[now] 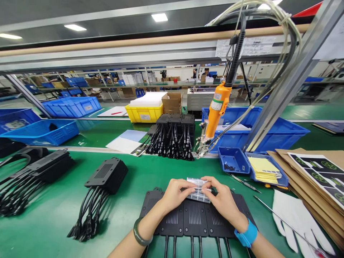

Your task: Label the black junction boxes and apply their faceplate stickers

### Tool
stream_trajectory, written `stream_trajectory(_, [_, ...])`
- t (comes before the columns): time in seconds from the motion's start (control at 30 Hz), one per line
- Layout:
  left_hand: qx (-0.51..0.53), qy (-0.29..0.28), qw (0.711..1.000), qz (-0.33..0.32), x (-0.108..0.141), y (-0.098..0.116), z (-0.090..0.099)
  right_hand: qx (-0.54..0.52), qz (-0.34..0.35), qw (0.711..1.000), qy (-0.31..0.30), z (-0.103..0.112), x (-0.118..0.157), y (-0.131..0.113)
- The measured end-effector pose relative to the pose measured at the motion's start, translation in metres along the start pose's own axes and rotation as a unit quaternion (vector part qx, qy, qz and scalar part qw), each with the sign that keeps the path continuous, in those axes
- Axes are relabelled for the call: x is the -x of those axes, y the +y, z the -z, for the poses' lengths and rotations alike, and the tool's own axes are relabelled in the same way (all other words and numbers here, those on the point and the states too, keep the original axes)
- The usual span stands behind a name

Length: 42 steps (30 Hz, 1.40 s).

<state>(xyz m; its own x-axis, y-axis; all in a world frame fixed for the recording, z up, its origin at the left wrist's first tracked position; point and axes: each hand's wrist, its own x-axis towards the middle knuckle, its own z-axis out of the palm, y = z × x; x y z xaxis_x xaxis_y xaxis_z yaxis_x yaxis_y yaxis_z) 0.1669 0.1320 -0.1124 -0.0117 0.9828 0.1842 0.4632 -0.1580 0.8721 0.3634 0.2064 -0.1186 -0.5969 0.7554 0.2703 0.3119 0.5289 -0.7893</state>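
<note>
Both of my hands pinch a small sheet of silver printed labels (pixel 199 196) above a row of black boxes with cables (pixel 195 218). My left hand (pixel 176 195) is closed on its left side, thumb and fingertips together. Gripping the right side is my right hand (pixel 220 197), its fingertips close to those of the left. A strip of the sheet appears raised or folded between the fingers; I cannot tell whether it is peeled off. The black boxes lie side by side below, their ribbed tops partly covered by my hands and wrists.
An orange electric screwdriver (pixel 216 107) hangs at right above a blue tray of screws (pixel 233 160). Beside it are yellow papers (pixel 263 170), tweezers (pixel 245 182) and a white glove (pixel 295 215). Another cabled black box (pixel 107 175) stands left; several more are stacked behind (pixel 176 123).
</note>
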Motion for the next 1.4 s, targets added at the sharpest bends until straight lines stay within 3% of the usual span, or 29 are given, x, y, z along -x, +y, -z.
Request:
stream_trajectory(0.23, [-0.015,0.002,1.000,0.007,0.000,-0.002,0.001,0.013,0.023,1.000,0.005,-0.001,0.002,0.011])
stream_trajectory(0.43, [-0.034,0.001,0.999,0.010,0.001,-0.003,0.000,0.098,0.188,0.974,0.079,0.000,0.000,0.005])
stream_trajectory(0.63, [-0.077,0.015,0.997,-0.005,-0.002,-0.006,-0.002,0.147,0.304,0.937,0.093,0.000,-0.001,-0.005])
stream_trajectory(0.7, [-0.105,0.033,0.994,-0.012,-0.004,-0.007,0.000,0.100,0.270,0.953,0.095,0.005,0.004,-0.012])
stream_trajectory(0.8, [-0.158,0.053,0.986,-0.029,-0.004,-0.001,0.008,-0.016,0.080,0.995,0.050,0.019,0.019,-0.020])
stream_trajectory(0.87, [-0.190,0.058,0.979,-0.043,0.002,0.011,0.013,-0.074,-0.053,0.995,-0.033,0.029,0.033,-0.020])
stream_trajectory(0.97, [-0.326,0.038,0.941,-0.078,0.026,0.037,0.008,-0.106,-0.161,0.973,-0.131,0.037,0.056,-0.011])
stream_trajectory(1.07, [-0.466,-0.017,0.878,-0.107,0.059,0.054,-0.018,-0.117,-0.199,0.965,-0.122,0.038,0.074,0.000])
stream_trajectory(1.17, [-0.502,-0.057,0.854,-0.125,0.084,0.052,-0.059,-0.154,-0.214,0.962,-0.071,0.039,0.082,0.006])
stream_trajectory(1.27, [-0.518,-0.068,0.845,-0.115,0.093,0.043,-0.092,-0.188,-0.227,0.955,-0.034,0.042,0.083,0.008])
stream_trajectory(1.33, [-0.501,-0.079,0.852,-0.128,0.094,0.041,-0.103,-0.206,-0.231,0.950,-0.026,0.043,0.083,0.010])
stream_trajectory(1.4, [-0.445,-0.104,0.870,-0.185,0.095,0.044,-0.107,-0.216,-0.231,0.948,-0.025,0.043,0.083,0.012])
